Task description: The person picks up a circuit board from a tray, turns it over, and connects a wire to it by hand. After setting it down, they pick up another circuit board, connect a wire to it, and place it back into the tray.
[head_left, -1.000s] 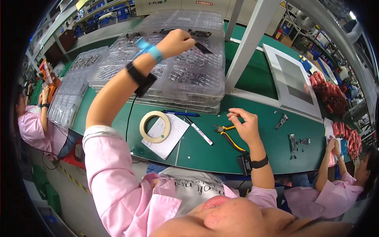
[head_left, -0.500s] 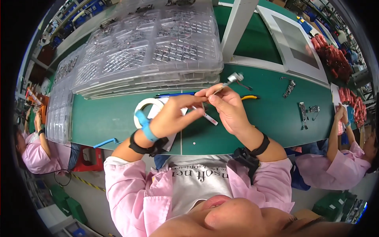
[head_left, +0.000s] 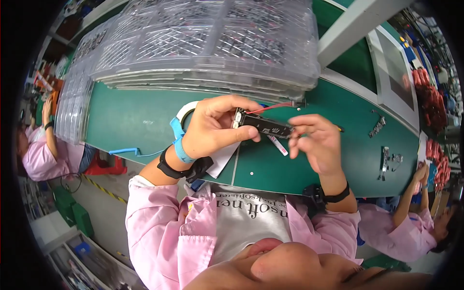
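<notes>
A slim black circuit board [head_left: 268,126] lies across my two hands above the green table. My left hand [head_left: 210,128] grips its left end between thumb and fingers. Red wires [head_left: 270,107] run from that end toward the far right. At the board's right end, the bent fingers of my right hand [head_left: 316,145] close on its tip; they are slightly blurred. Under the board lies a small white stick with a red mark [head_left: 278,146]. A roll of white tape [head_left: 186,110] and a white sheet [head_left: 224,158] are partly hidden by my left hand and wrist.
Stacked clear plastic trays [head_left: 198,75] full of small parts fill the far side. Further boards with wires [head_left: 384,162] rest on the right. A white post [head_left: 357,29] rises at the far right. A blue cord [head_left: 128,151] lies by the left front edge. Co-workers sit on both sides.
The board has turned from edge-on to its broad black face, with red wires now showing. My left hand has moved onto its left end; my right hand has shifted right and down.
</notes>
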A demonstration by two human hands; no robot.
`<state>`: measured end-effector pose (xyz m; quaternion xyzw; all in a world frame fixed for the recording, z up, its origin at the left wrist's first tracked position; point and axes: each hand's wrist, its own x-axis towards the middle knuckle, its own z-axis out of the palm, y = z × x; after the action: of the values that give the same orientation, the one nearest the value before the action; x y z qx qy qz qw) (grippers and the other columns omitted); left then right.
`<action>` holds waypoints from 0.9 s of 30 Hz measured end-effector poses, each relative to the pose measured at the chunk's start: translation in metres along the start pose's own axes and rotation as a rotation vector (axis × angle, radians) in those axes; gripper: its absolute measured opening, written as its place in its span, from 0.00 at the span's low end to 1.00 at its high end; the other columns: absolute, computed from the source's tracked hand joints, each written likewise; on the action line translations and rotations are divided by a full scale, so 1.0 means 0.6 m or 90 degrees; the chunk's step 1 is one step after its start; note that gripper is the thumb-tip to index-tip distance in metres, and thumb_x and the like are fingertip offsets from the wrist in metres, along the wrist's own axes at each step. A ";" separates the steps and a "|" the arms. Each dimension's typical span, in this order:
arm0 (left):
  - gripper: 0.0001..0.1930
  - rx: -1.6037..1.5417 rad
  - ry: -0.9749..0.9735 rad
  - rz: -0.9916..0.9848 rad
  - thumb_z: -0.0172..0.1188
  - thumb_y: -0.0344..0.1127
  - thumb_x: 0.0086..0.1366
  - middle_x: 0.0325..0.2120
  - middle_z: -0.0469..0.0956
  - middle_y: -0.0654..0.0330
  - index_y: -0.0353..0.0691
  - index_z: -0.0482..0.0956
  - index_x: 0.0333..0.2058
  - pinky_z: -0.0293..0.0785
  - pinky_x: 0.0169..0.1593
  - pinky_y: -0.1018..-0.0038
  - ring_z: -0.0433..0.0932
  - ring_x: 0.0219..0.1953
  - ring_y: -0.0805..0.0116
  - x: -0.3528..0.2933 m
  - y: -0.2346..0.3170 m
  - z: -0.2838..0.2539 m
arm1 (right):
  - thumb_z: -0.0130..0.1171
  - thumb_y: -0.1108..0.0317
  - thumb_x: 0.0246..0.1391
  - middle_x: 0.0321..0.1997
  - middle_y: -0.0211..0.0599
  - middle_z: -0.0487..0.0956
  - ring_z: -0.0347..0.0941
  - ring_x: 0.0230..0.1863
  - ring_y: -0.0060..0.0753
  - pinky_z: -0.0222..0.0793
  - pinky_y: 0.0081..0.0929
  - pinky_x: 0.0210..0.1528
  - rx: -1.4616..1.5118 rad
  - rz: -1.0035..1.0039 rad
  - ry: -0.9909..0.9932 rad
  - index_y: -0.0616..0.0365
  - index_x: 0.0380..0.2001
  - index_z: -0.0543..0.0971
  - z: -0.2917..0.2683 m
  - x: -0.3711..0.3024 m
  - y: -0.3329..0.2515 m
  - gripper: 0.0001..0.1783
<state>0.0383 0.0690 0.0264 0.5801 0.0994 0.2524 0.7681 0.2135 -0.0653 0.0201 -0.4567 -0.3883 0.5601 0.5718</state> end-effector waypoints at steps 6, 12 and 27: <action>0.16 -0.053 0.027 0.017 0.56 0.17 0.48 0.32 0.73 0.51 0.27 0.67 0.38 0.74 0.35 0.76 0.76 0.32 0.65 -0.002 0.002 0.006 | 0.46 0.68 0.51 0.25 0.42 0.72 0.70 0.20 0.31 0.67 0.22 0.21 0.077 -0.163 0.123 0.68 0.34 0.68 0.000 0.000 0.014 0.12; 0.13 0.013 -0.025 -0.006 0.55 0.18 0.50 0.34 0.73 0.53 0.28 0.67 0.36 0.72 0.34 0.82 0.76 0.33 0.70 -0.007 0.002 -0.002 | 0.42 0.65 0.53 0.25 0.43 0.71 0.69 0.18 0.33 0.67 0.24 0.22 0.201 -0.104 0.078 0.68 0.28 0.68 -0.009 0.001 0.014 0.14; 0.09 0.076 0.034 -0.028 0.51 0.22 0.54 0.28 0.74 0.54 0.25 0.68 0.35 0.73 0.30 0.82 0.76 0.29 0.70 0.001 -0.003 0.011 | 0.52 0.78 0.46 0.30 0.43 0.77 0.76 0.30 0.35 0.70 0.16 0.29 -0.252 -0.271 0.140 0.69 0.35 0.73 0.017 -0.002 0.028 0.10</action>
<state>0.0419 0.0636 0.0270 0.6154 0.1478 0.2445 0.7346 0.1987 -0.0666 0.0071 -0.5257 -0.5121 0.2886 0.6149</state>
